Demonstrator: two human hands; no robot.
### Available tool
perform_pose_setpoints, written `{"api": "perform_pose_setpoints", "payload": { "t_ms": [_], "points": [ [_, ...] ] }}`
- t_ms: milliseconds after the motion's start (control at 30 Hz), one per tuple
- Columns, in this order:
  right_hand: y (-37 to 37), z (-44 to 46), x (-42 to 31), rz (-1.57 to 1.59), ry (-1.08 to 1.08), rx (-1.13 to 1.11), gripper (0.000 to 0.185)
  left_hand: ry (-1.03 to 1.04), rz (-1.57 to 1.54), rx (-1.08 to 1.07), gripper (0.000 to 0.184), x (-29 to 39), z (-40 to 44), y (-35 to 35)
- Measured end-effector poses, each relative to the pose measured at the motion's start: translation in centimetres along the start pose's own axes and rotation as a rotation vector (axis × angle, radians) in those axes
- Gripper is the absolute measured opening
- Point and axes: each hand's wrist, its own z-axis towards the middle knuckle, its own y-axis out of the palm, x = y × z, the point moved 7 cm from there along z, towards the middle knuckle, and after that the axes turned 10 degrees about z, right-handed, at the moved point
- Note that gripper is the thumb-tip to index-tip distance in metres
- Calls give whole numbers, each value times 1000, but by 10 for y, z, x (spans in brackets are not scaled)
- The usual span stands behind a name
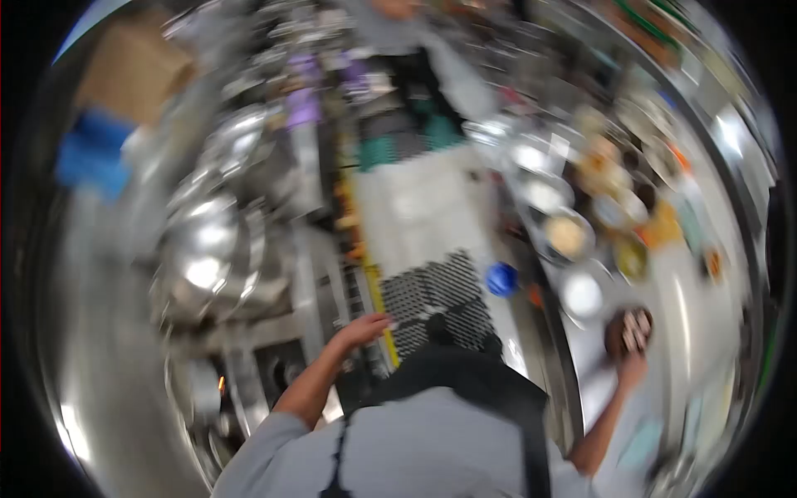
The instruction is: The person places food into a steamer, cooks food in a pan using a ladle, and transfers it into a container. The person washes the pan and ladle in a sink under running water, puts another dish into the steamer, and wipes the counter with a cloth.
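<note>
My right hand (633, 370) is at the near rim of a dark round bowl (613, 339), over the right-hand counter. Its fingers look closed on the rim, though blur softens them. Pale strips or pieces (637, 329) show inside the bowl; I cannot make out what they are. My left hand (364, 330) hangs in the aisle above the dark perforated floor mat (407, 300), with its fingers stretched forward and nothing visible in them. A small bowl of white contents (583, 295) stands on the counter just beyond my right hand.
Several bowls and containers, one with yellowish contents (566, 236), line the right counter (693, 332). Large shiny metal pots (203, 249) crowd the left, with a small flame (222, 383) nearer me. A blue round object (501, 280) lies low by the aisle. Another person (386, 29) stands ahead.
</note>
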Motion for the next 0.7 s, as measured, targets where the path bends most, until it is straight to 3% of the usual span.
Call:
{"api": "perform_pose_setpoints", "payload": {
  "t_ms": [67, 167, 233, 300, 433, 500, 567, 600, 700],
  "points": [
    [27, 11, 71, 306, 68, 208, 37, 111, 162, 98, 56, 78, -53, -16],
    [-79, 43, 44, 870, 423, -127, 40, 300, 171, 297, 49, 105, -86, -64],
    [-254, 20, -74, 439, 235, -168, 60, 295, 137, 375, 49, 106, -106, -107],
    [-330, 13, -150, 706, 122, -158, 50, 400, 86, 529, 45, 133, -153, -147],
    [-361, 35, -240, 805, -201, -266, 40, 378, 364, 983, 34, 137, -227, -248],
    [-388, 22, -305, 851, -228, -323, 44, 371, 442, 1247, 32, 142, -279, -297],
    [-371, 33, -344, 838, -552, -277, 46, 244, 512, 1478, 28, 112, -313, -367],
    [-366, 34, -368, 790, -532, -428, 43, 207, 533, 1568, 27, 92, -328, -407],
    [-376, 20, -447, 664, -655, -544, 41, -35, 587, 1822, 32, 41, -371, -476]
  ]
}}
